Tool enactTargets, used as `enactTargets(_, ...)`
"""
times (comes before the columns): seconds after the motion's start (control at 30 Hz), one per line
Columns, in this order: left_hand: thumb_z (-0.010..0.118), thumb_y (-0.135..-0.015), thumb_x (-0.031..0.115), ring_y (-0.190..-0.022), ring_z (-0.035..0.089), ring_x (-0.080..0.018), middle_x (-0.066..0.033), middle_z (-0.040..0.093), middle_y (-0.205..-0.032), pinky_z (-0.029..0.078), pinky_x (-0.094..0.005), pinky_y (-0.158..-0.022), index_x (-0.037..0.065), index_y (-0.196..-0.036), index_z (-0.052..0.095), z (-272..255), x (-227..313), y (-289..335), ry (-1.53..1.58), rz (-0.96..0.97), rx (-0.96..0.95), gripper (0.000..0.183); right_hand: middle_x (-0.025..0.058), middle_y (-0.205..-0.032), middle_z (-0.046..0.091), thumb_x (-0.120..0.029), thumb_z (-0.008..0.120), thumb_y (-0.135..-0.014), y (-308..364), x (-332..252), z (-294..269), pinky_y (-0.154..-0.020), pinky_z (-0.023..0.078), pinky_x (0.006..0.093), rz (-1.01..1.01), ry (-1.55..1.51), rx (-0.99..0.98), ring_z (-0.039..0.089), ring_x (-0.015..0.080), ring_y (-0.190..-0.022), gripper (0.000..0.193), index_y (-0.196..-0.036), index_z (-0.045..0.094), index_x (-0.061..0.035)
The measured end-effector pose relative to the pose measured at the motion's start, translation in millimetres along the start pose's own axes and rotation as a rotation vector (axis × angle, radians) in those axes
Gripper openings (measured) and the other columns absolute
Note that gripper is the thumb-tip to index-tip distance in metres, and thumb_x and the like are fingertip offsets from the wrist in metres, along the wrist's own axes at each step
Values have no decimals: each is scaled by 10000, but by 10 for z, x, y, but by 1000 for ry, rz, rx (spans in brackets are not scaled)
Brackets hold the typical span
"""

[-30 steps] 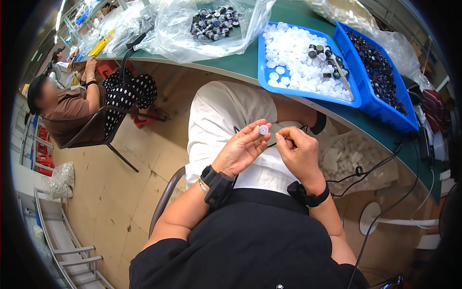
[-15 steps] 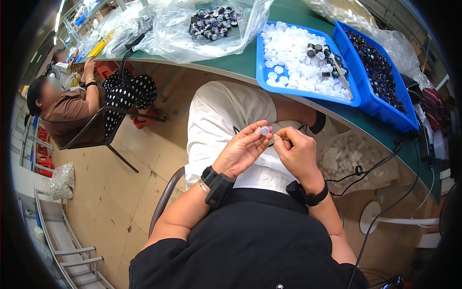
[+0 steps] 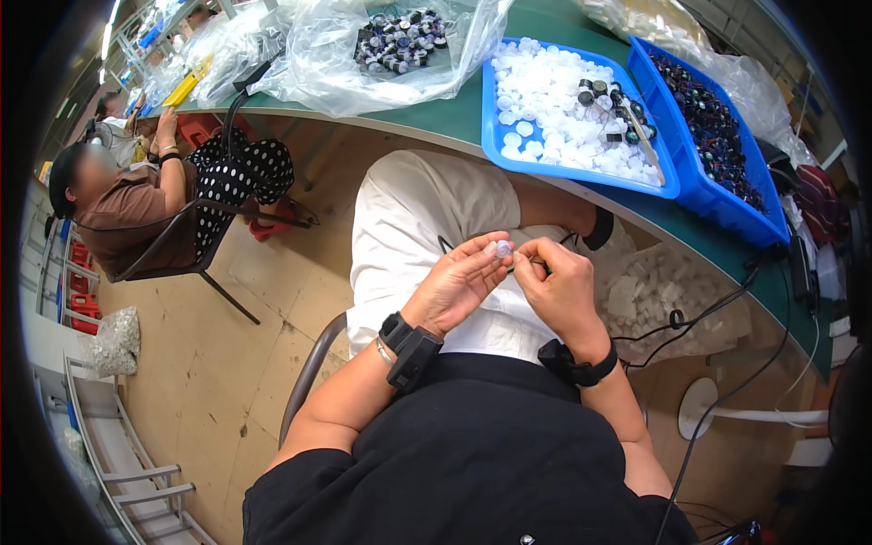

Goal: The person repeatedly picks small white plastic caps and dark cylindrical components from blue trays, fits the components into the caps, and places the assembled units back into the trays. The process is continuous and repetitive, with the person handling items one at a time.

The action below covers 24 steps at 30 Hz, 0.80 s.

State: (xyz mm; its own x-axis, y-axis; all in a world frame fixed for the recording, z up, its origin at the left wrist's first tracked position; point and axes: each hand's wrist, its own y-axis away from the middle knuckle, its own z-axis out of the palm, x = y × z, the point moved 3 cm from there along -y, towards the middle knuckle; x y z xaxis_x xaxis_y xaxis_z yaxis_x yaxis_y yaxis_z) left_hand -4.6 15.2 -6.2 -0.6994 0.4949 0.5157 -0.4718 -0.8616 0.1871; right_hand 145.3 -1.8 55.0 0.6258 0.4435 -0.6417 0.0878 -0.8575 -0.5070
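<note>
Above my lap, my left hand (image 3: 465, 283) pinches a small round translucent plastic cap (image 3: 503, 248) between thumb and fingers. My right hand (image 3: 556, 278) is close beside it, thumb and forefinger pressed together at the cap's right side. What the right fingertips hold is too small to make out. On the table ahead, a shallow blue tray (image 3: 498, 151) bears many similar white caps (image 3: 554, 100), with several black round parts (image 3: 595, 91) and a thin tweezer-like tool (image 3: 643, 141) at its right.
A deeper blue bin (image 3: 767, 222) of dark wired parts adjoins the tray. Left of it lies a clear plastic bag (image 3: 313, 77) with small assembled parts (image 3: 400, 44). Black cables (image 3: 704, 318) hang at my right. A co-worker (image 3: 136, 204) sits on a chair at the left.
The cap has shifted slightly right and turned between my left fingers. My right fingertips have come a little closer to it.
</note>
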Motion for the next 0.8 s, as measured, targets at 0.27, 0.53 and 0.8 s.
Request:
enactTargets(0.27,614,-909,82,-982,608,-151,-81,629,-1076,489,-281,-911,-3,-1214,540,11,-25,12,-58,-11,-11,325,81,-609,596,-116,675,-784,6,-9,14,-466,425,330,-8,-11,5,560,216,-472,89,-749,622,-54)
enactTargets(0.53,639,-902,107,-957,596,-127,-44,635,-1026,478,-263,-883,22,-1176,569,7,22,20,-69,24,10,296,140,-745,626,-96,604,-863,18,75,81,-559,463,408,19,-101,-86,616,319,-634,89,-905,561,-30)
enactTargets(0.8,633,-901,94,-960,593,-143,-60,624,-1021,493,-263,-886,2,-1156,575,-18,-21,-4,-78,12,16,278,161,-789,612,-78,577,-875,19,45,95,-597,462,426,-5,-72,-138,600,366,-703,63,-878,542,-26)
